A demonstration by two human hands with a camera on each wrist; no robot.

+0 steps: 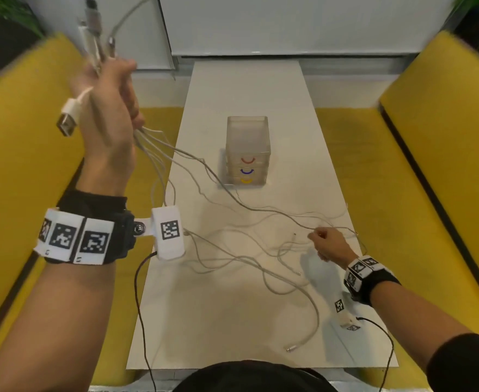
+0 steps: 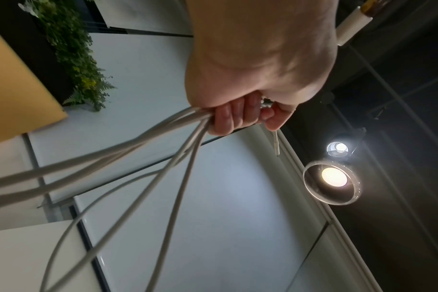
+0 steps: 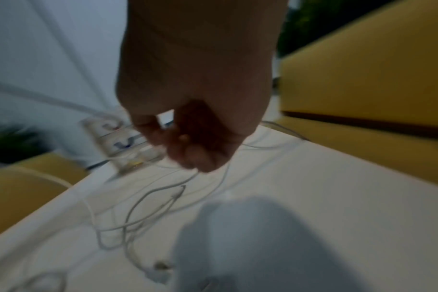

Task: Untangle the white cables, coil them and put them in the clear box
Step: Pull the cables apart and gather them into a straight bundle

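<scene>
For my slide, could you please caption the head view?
Left hand grips a raised bundle of white cables; right hand pinches one strand on the table near the clear box.

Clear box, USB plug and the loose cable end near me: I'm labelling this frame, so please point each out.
clear box [image 1: 247, 131], head view, on its upper front wall.
USB plug [image 1: 68, 121], head view, on its white shell beside the left hand.
loose cable end [image 1: 291, 348], head view, on the connector tip.
</scene>
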